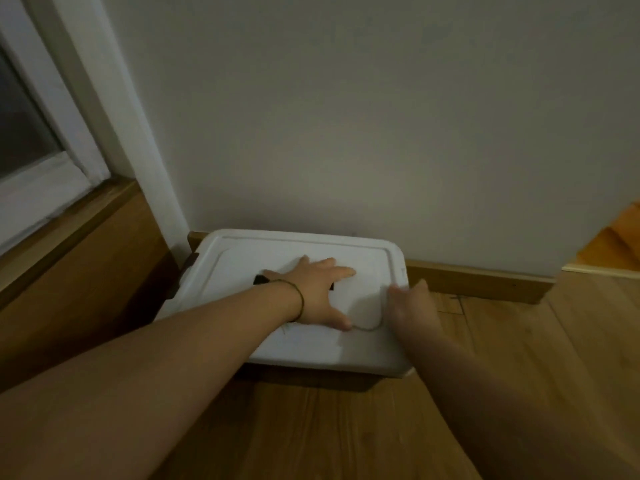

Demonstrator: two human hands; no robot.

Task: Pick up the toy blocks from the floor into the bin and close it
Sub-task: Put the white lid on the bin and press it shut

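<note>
Wood floor (346, 431) meets wall (346, 116); left hand (320, 294) spread flat on bin lid (242, 259), right hand (414, 306) too blurred to tell.

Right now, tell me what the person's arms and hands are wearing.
The left forearm and right forearm are bare, no sleeves in view. The left hand wears no glove or ring that shows; a thin dark cord bracelet circles its wrist. The right hand is blurred, and nothing worn shows on it.

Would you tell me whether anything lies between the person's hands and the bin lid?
Nothing visible does. The left hand lies flat on the white lid; the right hand, blurred, is at the lid's right edge.
</note>
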